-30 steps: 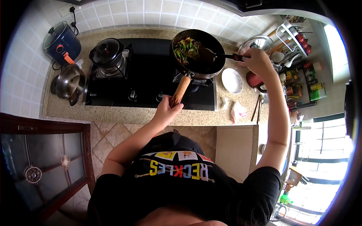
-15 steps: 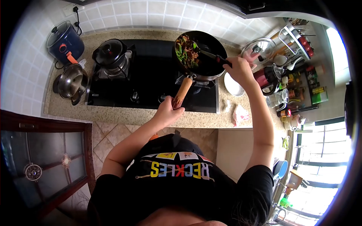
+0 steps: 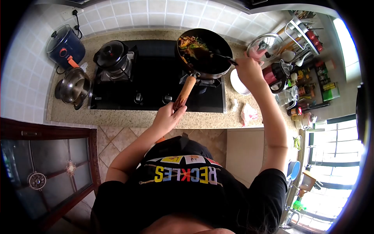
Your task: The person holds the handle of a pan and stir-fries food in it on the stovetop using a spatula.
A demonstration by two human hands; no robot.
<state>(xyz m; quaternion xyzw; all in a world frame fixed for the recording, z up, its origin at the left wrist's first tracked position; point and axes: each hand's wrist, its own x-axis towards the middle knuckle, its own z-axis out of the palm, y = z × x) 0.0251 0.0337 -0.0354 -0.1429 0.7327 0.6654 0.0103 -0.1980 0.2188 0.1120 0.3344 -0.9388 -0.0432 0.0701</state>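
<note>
My left hand (image 3: 166, 119) is closed round the wooden handle (image 3: 185, 92) of a black wok (image 3: 221, 48) over the right burner. Green and brown stir-fried food (image 3: 192, 45) lies toward the wok's left side. In my right hand (image 3: 249, 70) is the dark handle of a spatula (image 3: 223, 57). Its shaft reaches across the wok, with the blade down at the food and hard to make out. A white plate (image 3: 238, 82) sits on the counter just below my right hand.
On the left burner stands a lidded black pot (image 3: 111, 54). Beside the stove are a steel pan (image 3: 74, 86) and a blue electric pot (image 3: 65, 47). A glass lid (image 3: 269, 45), bottles (image 3: 306, 89) and a utensil rack (image 3: 302, 35) line the right side. A crumpled plastic bag (image 3: 248, 114) lies near the counter edge.
The spatula has shifted within the wok, and the food has been stirred and bunched toward the upper left. My left hand keeps its hold on the handle.
</note>
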